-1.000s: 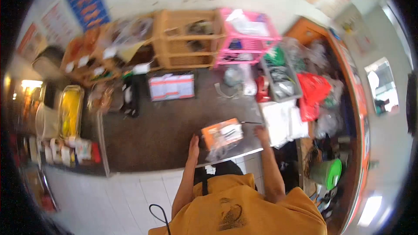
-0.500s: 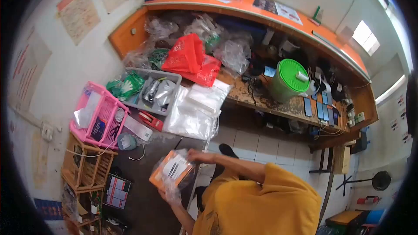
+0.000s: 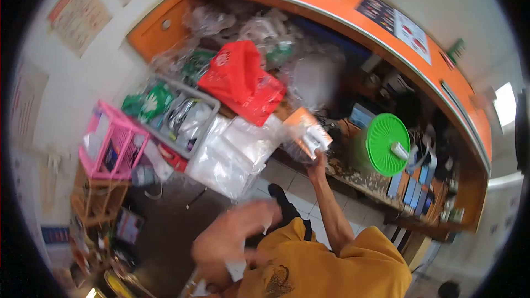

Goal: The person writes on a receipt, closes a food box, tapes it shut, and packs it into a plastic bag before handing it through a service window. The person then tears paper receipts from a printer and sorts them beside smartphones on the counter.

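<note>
An orange box [image 3: 302, 118] with a white label, wrapped in clear plastic, is in my right hand [image 3: 318, 161], whose fingers grip its near edge. The box is held out over the front edge of the wooden desk, between the plastic sheets and the green-lidded bin. My left hand [image 3: 259, 213] is close to my body, by the dark table's edge, and motion smears its fingers. Nearest to it are a stack of clear plastic bags [image 3: 223, 157] and the dark tabletop [image 3: 171, 209].
A red bag [image 3: 240, 80] lies beside a grey tray [image 3: 201, 127] of packets. A pink basket [image 3: 107, 152] stands at the left. On the wooden desk are a green-lidded bin [image 3: 389, 143], several phones [image 3: 413, 192] and loose cables. Bundled clear plastic [image 3: 314, 80] fills the desk's back.
The wrapped orange box has moved from above the dark table, where both hands held it, over to the wooden desk in my right hand. My left hand has let go. The view has turned.
</note>
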Demonstrator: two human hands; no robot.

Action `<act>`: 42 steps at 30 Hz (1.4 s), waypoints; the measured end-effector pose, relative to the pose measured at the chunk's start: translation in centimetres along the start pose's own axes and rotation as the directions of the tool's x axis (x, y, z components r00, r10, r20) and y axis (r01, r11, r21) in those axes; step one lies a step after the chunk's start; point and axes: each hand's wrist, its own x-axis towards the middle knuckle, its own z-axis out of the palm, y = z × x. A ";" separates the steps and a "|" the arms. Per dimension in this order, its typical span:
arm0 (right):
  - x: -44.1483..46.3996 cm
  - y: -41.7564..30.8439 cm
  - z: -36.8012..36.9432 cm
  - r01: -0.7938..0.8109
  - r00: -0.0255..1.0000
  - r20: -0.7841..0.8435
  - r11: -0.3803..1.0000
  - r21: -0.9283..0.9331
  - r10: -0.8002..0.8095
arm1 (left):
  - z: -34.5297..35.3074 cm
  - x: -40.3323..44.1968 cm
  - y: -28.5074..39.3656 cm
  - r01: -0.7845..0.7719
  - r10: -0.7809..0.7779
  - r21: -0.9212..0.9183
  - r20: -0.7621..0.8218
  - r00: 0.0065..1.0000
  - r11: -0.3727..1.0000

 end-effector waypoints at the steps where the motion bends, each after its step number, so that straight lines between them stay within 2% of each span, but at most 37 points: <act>1: 3.1 1.0 -0.9 0.018 1.000 -0.004 0.999 0.031 -0.018 | -1.5 -0.5 2.9 -0.120 0.121 -0.029 0.048 0.991 0.992; 2: 6.2 1.9 -1.3 0.032 0.999 -0.001 0.998 0.062 -0.032 | -2.6 -1.1 5.4 -0.198 0.202 -0.054 0.078 0.976 0.979; 4: 9.4 2.3 1.5 -0.062 0.998 0.001 0.989 0.137 0.063 | -3.6 -1.8 9.3 -0.255 0.256 -0.026 0.084 0.963 0.967; 5: 9.9 2.0 4.7 0.018 0.987 -0.159 0.996 0.082 -0.005 | -3.8 -2.0 10.7 -0.258 0.258 -0.008 0.076 0.963 0.966; 6: 10.9 1.3 6.3 -0.033 0.989 -0.145 0.999 -0.003 0.032 | -3.7 -2.4 12.1 -0.256 0.254 0.009 0.062 0.965 0.967; 7: 12.5 0.9 7.4 -0.081 0.989 -0.131 0.993 -0.089 0.069 | -3.5 -3.1 13.4 -0.229 0.228 0.031 0.038 0.973 0.973; 10: 16.4 -0.6 7.9 -0.083 0.993 0.069 0.987 -0.134 0.092 | -2.2 -5.8 17.2 -0.138 0.140 0.067 -0.040 0.989 0.988; 12: 16.2 -0.9 7.0 0.003 0.997 0.071 0.983 -0.185 0.010 | -1.1 -8.4 19.4 -0.065 0.073 0.081 -0.112 0.991 0.995; 13: 15.8 -1.1 6.4 -0.038 0.995 0.086 0.998 -0.042 0.041 | -0.5 -9.7 20.4 -0.022 0.035 0.088 -0.151 0.988 0.996; 15: 9.6 2.0 7.5 0.111 0.993 -0.005 0.955 -0.276 -0.117 | 0.7 -12.8 22.3 0.044 -0.025 0.084 -0.221 0.975 0.996; 16: 6.1 3.4 8.4 0.159 0.980 -0.051 0.904 -0.396 -0.195 | 1.7 -15.0 23.2 0.076 -0.053 0.081 -0.256 0.965 0.994; 17: 4.0 6.5 7.6 0.375 0.914 0.113 0.709 -0.597 -0.389 | 2.3 -17.1 24.1 0.106 -0.080 0.074 -0.294 0.953 0.992; 18: 2.2 9.9 6.5 0.561 0.795 0.312 0.434 -0.705 -0.520 | 3.3 -19.3 24.9 0.136 -0.109 0.062 -0.324 0.940 0.989; 19: 0.6 14.2 5.6 0.690 0.635 0.518 0.119 -0.714 -0.573 | 4.2 -21.7 26.0 0.164 -0.140 0.041 -0.348 0.927 0.986; 20: 0.2 19.8 5.3 0.750 0.657 0.639 0.264 -0.606 -0.399 | 5.1 -24.1 27.0 0.191 -0.175 0.006 -0.379 0.909 0.981; 21: -4.2 22.8 6.9 0.700 0.660 0.749 0.407 -0.587 -0.055 | 6.4 -26.6 27.8 0.213 -0.206 -0.030 -0.402 0.892 0.977; 22: -9.9 25.8 9.2 0.608 0.541 0.794 0.524 -0.596 0.275 | 7.3 -29.5 28.7 0.225 -0.234 -0.072 -0.429 0.872 0.972; 23: -15.4 29.4 11.4 0.645 0.358 0.812 0.507 -0.572 0.461 | 8.8 -32.6 28.9 0.233 -0.261 -0.119 -0.455 0.852 0.965; 24: -21.4 32.5 14.4 0.684 0.151 0.776 0.501 -0.530 0.613 | 10.3 -36.1 28.9 0.241 -0.297 -0.176 -0.490 0.819 0.954; 25: -27.5 35.3 16.9 0.721 0.003 0.779 0.539 -0.436 0.627 | 12.5 -39.5 28.2 0.235 -0.333 -0.245 -0.530 0.780 0.940; 26: -34.3 36.9 19.4 0.745 -0.143 0.759 0.574 -0.340 0.635 | 14.8 -43.4 27.2 0.225 -0.384 -0.330 -0.571 0.725 0.917; 28: -45.7 41.3 23.4 0.767 -0.184 0.568 0.479 -0.428 0.802 | 20.4 -51.8 23.7 0.136 -0.520 -0.549 -0.642 0.564 0.825; 29: -50.0 45.0 23.1 0.780 -0.224 0.595 0.508 -0.365 0.772 | 23.9 -56.2 21.2 0.050 -0.601 -0.658 -0.652 0.462 0.752; 31: -58.3 52.9 23.8 0.805 -0.311 0.648 0.555 -0.210 0.696 | 31.9 -63.5 15.5 -0.224 -0.774 -0.809 -0.586 0.239 0.544; 32: -61.8 58.0 22.7 0.742 -0.343 0.657 0.622 -0.248 0.671 | 35.8 -66.4 13.1 -0.367 -0.838 -0.811 -0.530 0.131 0.456; 33: -67.5 60.2 22.9 0.715 -0.327 0.580 0.597 -0.365 0.746 | 39.5 -68.4 11.5 -0.461 -0.881 -0.787 -0.472 0.020 0.411; 34: -73.3 62.8 22.8 0.619 -0.314 0.501 0.574 -0.537 0.807 | 42.7 -69.7 11.0 -0.499 -0.905 -0.765 -0.413 -0.103 0.406; 35: -79.5 64.1 23.7 0.462 -0.360 0.451 0.576 -0.674 0.817 | 45.2 -70.7 11.6 -0.423 -0.890 -0.785 -0.374 -0.259 0.453; 36: -85.1 66.9 23.8 0.420 -0.349 0.431 0.550 -0.722 0.832 | 47.5 -71.7 12.2 -0.552 -0.903 -0.720 -0.270 -0.335 0.420; 37: -90.9 67.7 25.5 0.464 -0.302 0.384 0.486 -0.740 0.873 | 48.4 -73.3 13.5 -0.561 -0.887 -0.703 -0.235 -0.396 0.437; 38: -94.1 76.0 23.0 0.482 -0.303 0.610 0.669 -0.565 0.733 | 49.3 -74.9 14.8 -0.565 -0.869 -0.690 -0.197 -0.455 0.452; 40: -101.1 82.7 22.7 0.644 -0.009 0.846 0.651 -0.403 0.533 | 50.7 -78.9 16.3 -0.596 -0.819 -0.659 -0.051 -0.572 0.458; 42: -102.8 90.1 21.7 0.401 0.091 0.691 0.609 -0.685 0.717 | 52.1 -83.4 16.7 -0.527 -0.678 -0.629 -0.001 -0.736 0.572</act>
